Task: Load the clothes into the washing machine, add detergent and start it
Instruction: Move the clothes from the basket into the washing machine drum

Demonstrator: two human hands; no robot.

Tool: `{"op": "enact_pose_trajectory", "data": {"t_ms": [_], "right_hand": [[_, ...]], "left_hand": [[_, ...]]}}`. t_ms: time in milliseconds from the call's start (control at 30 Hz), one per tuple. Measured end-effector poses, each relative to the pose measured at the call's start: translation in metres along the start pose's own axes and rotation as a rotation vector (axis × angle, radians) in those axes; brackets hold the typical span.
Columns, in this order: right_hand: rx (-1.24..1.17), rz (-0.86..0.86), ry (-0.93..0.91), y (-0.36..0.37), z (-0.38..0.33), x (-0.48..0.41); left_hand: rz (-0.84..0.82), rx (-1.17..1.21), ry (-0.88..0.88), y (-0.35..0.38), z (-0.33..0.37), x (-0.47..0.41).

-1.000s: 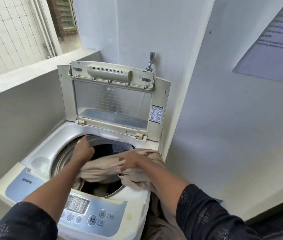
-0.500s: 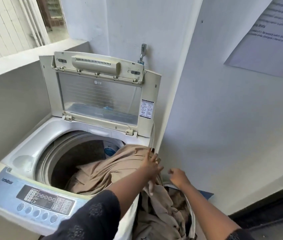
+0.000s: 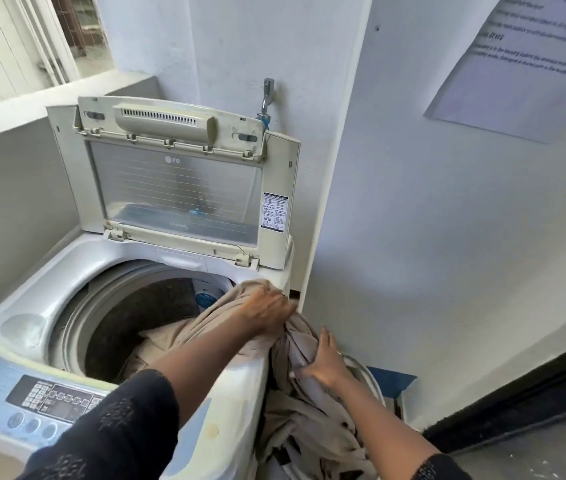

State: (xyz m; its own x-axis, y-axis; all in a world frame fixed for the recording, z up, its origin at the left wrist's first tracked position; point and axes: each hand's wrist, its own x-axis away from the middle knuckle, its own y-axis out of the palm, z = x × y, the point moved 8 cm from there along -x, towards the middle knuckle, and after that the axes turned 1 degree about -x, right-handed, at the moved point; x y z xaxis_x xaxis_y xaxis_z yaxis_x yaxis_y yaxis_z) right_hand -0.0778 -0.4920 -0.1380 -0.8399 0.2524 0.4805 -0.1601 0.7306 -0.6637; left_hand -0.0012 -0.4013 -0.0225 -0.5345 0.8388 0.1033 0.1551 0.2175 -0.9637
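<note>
While cloth (image 3: 205, 323) drapes the rim, drum (image 3: 129, 317) gapes

Both hands, left hand (image 3: 267, 315) & right hand (image 3: 323, 362), grip beige cloth (image 3: 302, 407) over washer (image 3: 240, 382) rim.

Washing machine (image 3: 66, 271): white top, cream lid (image 3: 177, 161) with a faintly lined clear window. Control panel (image 3: 42, 400), lower left of frame: pale blue, dark grey button block. Drum (image 3: 143, 306): dark, speckled. Cloth (image 3: 212, 317) over the rim, centre: plain beige. Sleeves (image 3: 129, 420), bottom: black, faint dotted print. Walls (image 3: 447, 237): pale bluish white. Paper notice (image 3: 524, 64), upper right: white, black text.
</note>
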Motion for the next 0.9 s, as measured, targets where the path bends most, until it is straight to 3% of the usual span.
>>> {"op": "enact_pose_trajectory", "data": {"t_ms": [167, 267, 433, 600, 833, 900], "right_hand": [[-0.156, 0.233, -0.083, -0.023, -0.048, 0.001], [-0.131, 0.342, -0.171, -0.051, -0.083, 0.008], [-0.035, 0.528, -0.351, -0.116, -0.163, 0.025], [0.070, 0.557, -0.521, -0.119, -0.242, 0.049], [0.041, 0.551, -0.699, -0.047, -0.330, 0.085], [0.140, 0.490, -0.731, -0.015, -0.341, 0.082]], "left_hand": [[0.273, 0.009, -0.067, -0.057, -0.053, 0.030], [0.413, 0.002, -0.119, -0.089, -0.081, 0.054], [0.531, 0.100, -0.378, -0.107, -0.138, 0.099], [0.564, 0.287, -0.721, -0.083, -0.198, 0.153], [0.703, 0.625, -1.212, -0.024, -0.242, 0.236], [0.612, 0.607, -1.300, -0.001, -0.250, 0.251]]}}
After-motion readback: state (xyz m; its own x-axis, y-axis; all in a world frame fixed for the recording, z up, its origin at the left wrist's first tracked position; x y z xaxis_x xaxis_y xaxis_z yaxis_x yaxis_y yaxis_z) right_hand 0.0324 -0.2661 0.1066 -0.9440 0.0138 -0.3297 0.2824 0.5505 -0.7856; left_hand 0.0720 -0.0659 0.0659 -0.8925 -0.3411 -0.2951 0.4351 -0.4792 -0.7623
